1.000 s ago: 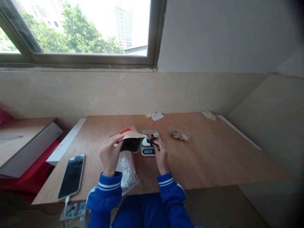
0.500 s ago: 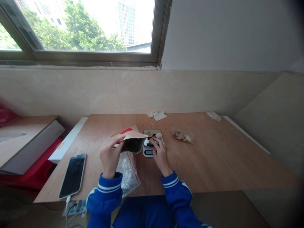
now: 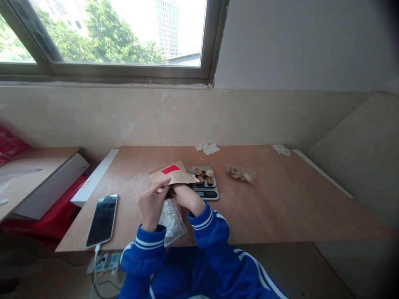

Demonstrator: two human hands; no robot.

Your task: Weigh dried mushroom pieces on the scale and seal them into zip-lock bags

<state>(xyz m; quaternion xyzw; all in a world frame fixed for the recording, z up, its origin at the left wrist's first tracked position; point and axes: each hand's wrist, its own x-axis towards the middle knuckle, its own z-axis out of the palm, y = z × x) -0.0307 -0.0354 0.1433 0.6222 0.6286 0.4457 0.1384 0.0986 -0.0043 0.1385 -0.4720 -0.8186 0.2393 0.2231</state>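
L hand (image 3: 151,204) pinches pouch (image 3: 174,175) edge; R hand (image 3: 184,197) sits in its mouth, fingers hidden, grip unclear. A few pieces (image 3: 210,181) already lie on scale (image 3: 208,194), just right of hands.

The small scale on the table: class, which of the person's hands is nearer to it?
Right. The right hand sits at the brown paper bag's mouth, just left of the scale; the left hand grips the bag's near edge, farther left.
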